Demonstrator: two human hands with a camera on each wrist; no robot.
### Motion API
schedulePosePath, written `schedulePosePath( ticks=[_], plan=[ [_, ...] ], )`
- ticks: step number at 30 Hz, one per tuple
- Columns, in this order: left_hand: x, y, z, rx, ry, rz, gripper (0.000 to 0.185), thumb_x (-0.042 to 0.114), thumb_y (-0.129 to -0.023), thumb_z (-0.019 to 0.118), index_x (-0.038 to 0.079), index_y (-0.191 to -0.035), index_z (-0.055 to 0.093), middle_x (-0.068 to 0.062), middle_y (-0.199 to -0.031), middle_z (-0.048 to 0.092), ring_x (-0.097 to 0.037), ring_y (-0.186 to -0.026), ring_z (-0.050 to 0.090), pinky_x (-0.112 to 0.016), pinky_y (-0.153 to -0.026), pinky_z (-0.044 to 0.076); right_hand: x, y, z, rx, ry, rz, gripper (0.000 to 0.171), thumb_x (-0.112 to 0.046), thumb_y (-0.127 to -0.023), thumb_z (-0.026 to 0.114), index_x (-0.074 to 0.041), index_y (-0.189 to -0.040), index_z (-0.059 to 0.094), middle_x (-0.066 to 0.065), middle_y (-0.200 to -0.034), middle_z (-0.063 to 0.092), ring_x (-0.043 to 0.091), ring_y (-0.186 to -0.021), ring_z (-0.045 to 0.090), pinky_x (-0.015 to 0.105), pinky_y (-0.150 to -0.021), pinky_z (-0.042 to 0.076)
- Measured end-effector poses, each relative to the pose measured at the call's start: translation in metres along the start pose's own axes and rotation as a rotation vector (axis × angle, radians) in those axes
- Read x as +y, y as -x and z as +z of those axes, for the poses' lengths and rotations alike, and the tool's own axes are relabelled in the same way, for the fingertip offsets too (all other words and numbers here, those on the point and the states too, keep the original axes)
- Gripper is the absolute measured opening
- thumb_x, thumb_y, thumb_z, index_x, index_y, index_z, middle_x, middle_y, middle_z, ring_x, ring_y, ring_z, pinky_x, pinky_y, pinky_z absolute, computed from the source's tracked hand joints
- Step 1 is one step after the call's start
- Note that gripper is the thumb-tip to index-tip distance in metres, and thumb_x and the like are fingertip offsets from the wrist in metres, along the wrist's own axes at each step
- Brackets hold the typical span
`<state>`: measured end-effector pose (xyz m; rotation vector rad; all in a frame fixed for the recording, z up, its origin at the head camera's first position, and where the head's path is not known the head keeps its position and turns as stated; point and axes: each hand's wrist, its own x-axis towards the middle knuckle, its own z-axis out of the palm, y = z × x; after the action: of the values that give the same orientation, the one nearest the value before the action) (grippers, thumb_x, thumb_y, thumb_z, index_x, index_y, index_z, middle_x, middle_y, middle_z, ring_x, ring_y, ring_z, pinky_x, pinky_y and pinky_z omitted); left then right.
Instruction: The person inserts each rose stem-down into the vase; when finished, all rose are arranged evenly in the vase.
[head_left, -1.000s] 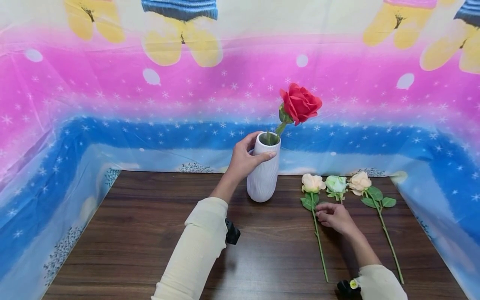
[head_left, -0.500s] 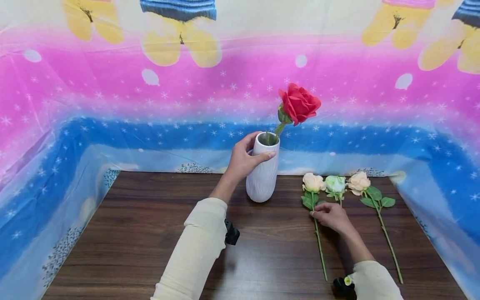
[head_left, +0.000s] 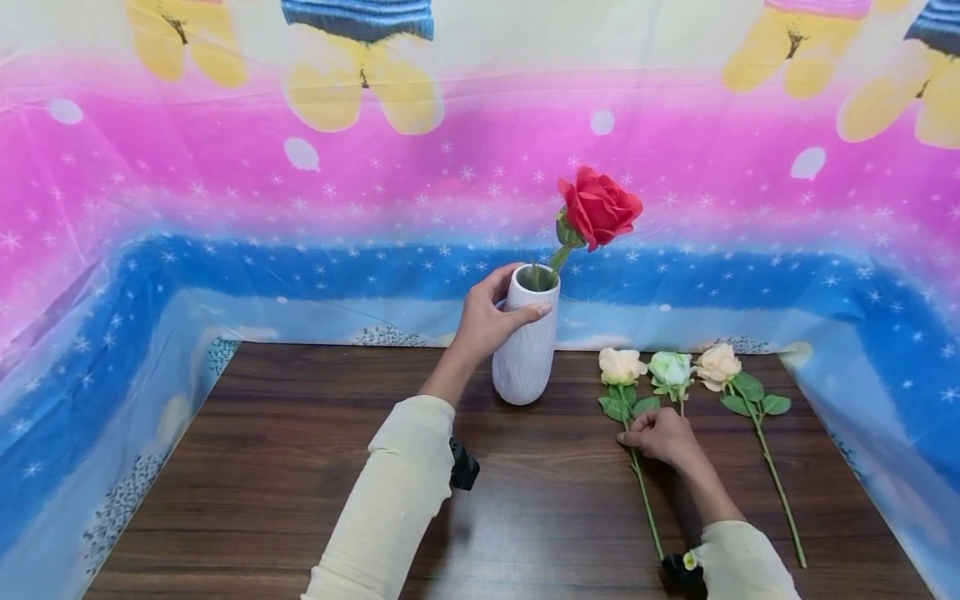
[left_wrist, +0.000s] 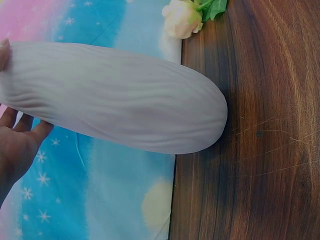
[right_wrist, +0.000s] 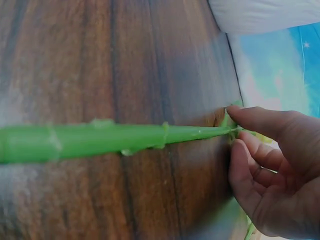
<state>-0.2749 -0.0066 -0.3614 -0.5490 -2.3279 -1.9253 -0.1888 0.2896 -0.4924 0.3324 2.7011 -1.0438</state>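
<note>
Fingertips (right_wrist: 239, 116) of the right hand (head_left: 660, 435) are pinching the green stem (right_wrist: 110, 140) of the cream rose (head_left: 619, 365), thumb and forefinger closing on it just below the leaves while the other fingers are curling loosely underneath. Compared with half a second back, the bloom is sitting a little further left and the stem's lower end is swinging out toward the right sleeve, so the flower is starting to shift under the pinch, though it is apparently still lying on the wooden table (head_left: 300, 467). Just beyond that hand, the pale green rose (head_left: 671, 367) and the peach rose (head_left: 718, 363) are lying side by side, untouched. Further back, the left hand (head_left: 487, 317) is wrapping around the upper part of the white vase (head_left: 525, 358), thumb across the front and fingers behind the rim, keeping it upright as before. Inside the vase, the red rose (head_left: 598, 207) is leaning right, its stem resting against the mouth.
</note>
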Motion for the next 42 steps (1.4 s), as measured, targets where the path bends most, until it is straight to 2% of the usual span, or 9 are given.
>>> schedulePosePath(
  ticks=[10, 17, 24, 31, 35, 42],
  plan=[
    [0.000, 0.000, 0.001, -0.003, -0.002, -0.001, 0.068, 0.022, -0.086, 0.083, 0.016, -0.147, 0.053, -0.010, -0.141, 0.062, -0.030, -0.133, 0.061, -0.050, -0.109, 0.052, -0.005, 0.001, -0.002, -0.042, 0.061, 0.017, 0.016, -0.019, -0.088, 0.077, -0.007, -0.079, 0.073, -0.001, -0.063, 0.064, 0.013, -0.060, 0.060, 0.026, -0.059, 0.048],
    [-0.001, 0.000, 0.000, 0.005, -0.005, 0.012, 0.070, 0.021, -0.086, 0.083, 0.011, -0.148, 0.051, -0.011, -0.140, 0.062, -0.032, -0.132, 0.061, -0.051, -0.108, 0.053, -0.008, 0.003, -0.004, -0.120, -0.017, 0.011, 0.022, -0.004, -0.092, 0.063, -0.007, -0.071, 0.061, -0.002, -0.062, 0.052, 0.011, -0.057, 0.048, 0.025, -0.057, 0.044],
    [-0.002, 0.000, 0.000, -0.002, -0.003, 0.012, 0.070, 0.021, -0.086, 0.083, 0.012, -0.148, 0.051, -0.011, -0.140, 0.062, -0.032, -0.133, 0.060, -0.051, -0.108, 0.052, -0.002, 0.006, -0.010, -0.145, -0.109, -0.035, 0.017, 0.003, -0.096, 0.047, 0.005, -0.091, 0.063, 0.011, -0.088, 0.062, 0.016, -0.069, 0.054, 0.027, -0.057, 0.046],
    [-0.001, 0.000, 0.000, -0.003, -0.003, 0.020, 0.069, 0.020, -0.086, 0.082, 0.012, -0.148, 0.052, -0.012, -0.139, 0.063, -0.032, -0.133, 0.060, -0.051, -0.110, 0.051, 0.003, 0.004, -0.011, -0.163, -0.197, -0.071, 0.013, 0.000, -0.101, 0.051, 0.010, -0.105, 0.059, 0.006, -0.082, 0.059, 0.014, -0.070, 0.059, 0.026, -0.055, 0.045],
    [0.000, 0.000, 0.000, -0.006, -0.005, 0.020, 0.068, 0.021, -0.087, 0.082, 0.013, -0.147, 0.052, -0.012, -0.139, 0.063, -0.031, -0.133, 0.060, -0.050, -0.111, 0.050, 0.004, 0.003, -0.012, -0.176, -0.256, -0.118, 0.016, 0.000, -0.102, 0.052, 0.012, -0.112, 0.056, 0.006, -0.086, 0.063, 0.013, -0.073, 0.063, 0.025, -0.055, 0.047],
    [0.000, 0.001, 0.000, -0.005, -0.003, 0.017, 0.069, 0.021, -0.087, 0.082, 0.013, -0.148, 0.052, -0.011, -0.140, 0.062, -0.031, -0.133, 0.060, -0.051, -0.110, 0.050, -0.002, 0.002, -0.015, -0.174, -0.367, -0.141, 0.029, -0.001, -0.103, 0.051, 0.015, -0.127, 0.049, 0.009, -0.099, 0.069, 0.009, -0.080, 0.066, 0.026, -0.066, 0.057]
  ],
)
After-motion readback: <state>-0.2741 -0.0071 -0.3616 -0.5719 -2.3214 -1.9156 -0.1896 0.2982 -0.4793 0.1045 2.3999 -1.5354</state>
